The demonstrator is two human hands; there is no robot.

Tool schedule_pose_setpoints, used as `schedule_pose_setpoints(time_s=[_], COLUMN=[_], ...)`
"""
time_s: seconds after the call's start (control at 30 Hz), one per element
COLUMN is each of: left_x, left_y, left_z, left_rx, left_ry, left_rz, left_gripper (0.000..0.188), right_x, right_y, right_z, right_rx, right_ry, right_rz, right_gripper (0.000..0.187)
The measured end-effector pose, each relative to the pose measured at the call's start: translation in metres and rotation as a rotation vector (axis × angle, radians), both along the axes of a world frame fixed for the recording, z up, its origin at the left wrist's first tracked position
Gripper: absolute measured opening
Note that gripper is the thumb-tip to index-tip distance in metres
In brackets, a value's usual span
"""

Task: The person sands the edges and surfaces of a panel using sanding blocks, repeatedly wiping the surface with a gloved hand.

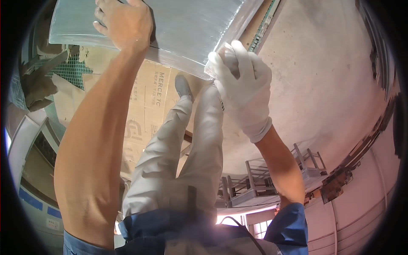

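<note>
Grey panel [187, 29], under left hand [125, 23]; beside gloved right hand [246, 80]

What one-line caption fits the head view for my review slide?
Bare left hand on a grey panel, white-gloved right hand at its near corner, cardboard below.

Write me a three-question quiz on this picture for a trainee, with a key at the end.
1. True or false: the left hand wears a glove.

2. Choose one: which part of the grey panel is the right hand at?
A) Its near left corner
B) Its near right corner
C) Its middle

3. Short answer: what brown material shows just left of the grey shoe?

Key:
1. False; it is bare.
2. B
3. Cardboard, with printing on it.
</note>
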State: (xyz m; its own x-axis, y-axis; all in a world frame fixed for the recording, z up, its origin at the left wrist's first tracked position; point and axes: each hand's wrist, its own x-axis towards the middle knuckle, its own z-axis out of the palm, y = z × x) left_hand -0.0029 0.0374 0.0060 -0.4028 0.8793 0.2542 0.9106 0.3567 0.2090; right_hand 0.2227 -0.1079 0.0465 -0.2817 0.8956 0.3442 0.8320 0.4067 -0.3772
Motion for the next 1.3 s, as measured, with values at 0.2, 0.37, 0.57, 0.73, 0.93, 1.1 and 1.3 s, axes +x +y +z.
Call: schedule_pose_setpoints(time_s=[0.2, 0.37, 0.57, 0.73, 0.93, 1.1, 1.3], left_x=[-0.018, -0.012, -0.023, -0.008, -0.012, 0.001, -0.013], left_y=[-0.005, -0.008, -0.007, -0.008, -0.011, -0.014, -0.01], left_z=[-0.015, -0.013, -0.003, -0.005, 0.005, 0.002, -0.001], left_rx=[0.06, 0.047, 0.018, -0.02, -0.055, -0.094, -0.102], left_ry=[0.005, -0.094, -0.049, -0.101, -0.114, -0.138, -0.075], left_rz=[-0.041, -0.047, -0.043, -0.03, -0.004, -0.028, -0.017], left_gripper=[0.062, 0.064, 0.064, 0.062, 0.061, 0.061, 0.06], right_x=[0.014, 0.004, 0.007, 0.042, 0.025, 0.086, -0.027], right_y=[0.041, 0.032, 0.072, 0.108, 0.093, 0.152, 0.036], right_z=[0.021, 0.019, 0.021, 0.003, 0.013, -0.074, 0.014], right_rx=[-0.209, -0.268, -0.115, 0.137, -0.276, -0.247, -0.59], right_ry=[-0.14, 0.001, -0.21, -0.153, 0.049, 1.418, 0.865], right_rz=[-0.043, -0.258, -0.242, -0.222, -0.239, 0.056, -0.648], right_gripper=[0.023, 0.031, 0.021, 0.02, 0.025, 0.028, 0.017])
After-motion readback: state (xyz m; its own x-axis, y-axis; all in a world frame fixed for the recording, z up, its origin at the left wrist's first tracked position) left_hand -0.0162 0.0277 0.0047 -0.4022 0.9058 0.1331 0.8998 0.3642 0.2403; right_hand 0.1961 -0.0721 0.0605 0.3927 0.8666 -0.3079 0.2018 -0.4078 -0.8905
